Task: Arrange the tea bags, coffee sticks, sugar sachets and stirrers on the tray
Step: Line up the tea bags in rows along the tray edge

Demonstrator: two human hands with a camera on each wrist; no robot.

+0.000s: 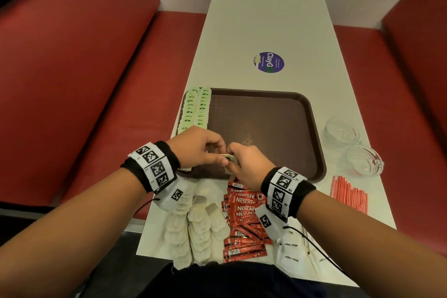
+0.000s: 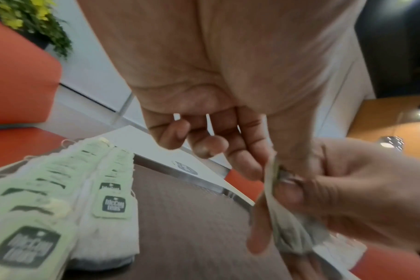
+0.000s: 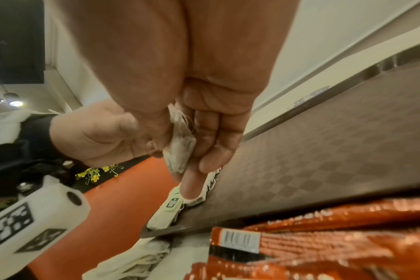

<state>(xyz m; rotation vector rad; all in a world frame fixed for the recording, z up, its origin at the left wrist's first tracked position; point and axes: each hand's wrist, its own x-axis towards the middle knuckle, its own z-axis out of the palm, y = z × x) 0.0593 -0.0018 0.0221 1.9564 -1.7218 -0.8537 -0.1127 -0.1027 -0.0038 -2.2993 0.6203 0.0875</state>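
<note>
Far left on your brown plastic tray (image 1: 312, 128), two rows of green-tagged tea bags (image 1: 196, 109) line the edge. Your left hand (image 1: 196, 147) pinches one pale paper tea bag (image 3: 180, 145) above the tray's near edge, and your right hand (image 1: 246, 164) grips it too, fingers (image 3: 213, 149) curled round it. Loose white tea bags (image 1: 193, 222) lie nearest you on the white surface (image 1: 261, 19), then red coffee sticks (image 1: 244, 222), white sugar sachets (image 1: 290, 249), red striped stirrers (image 1: 348, 193).
</note>
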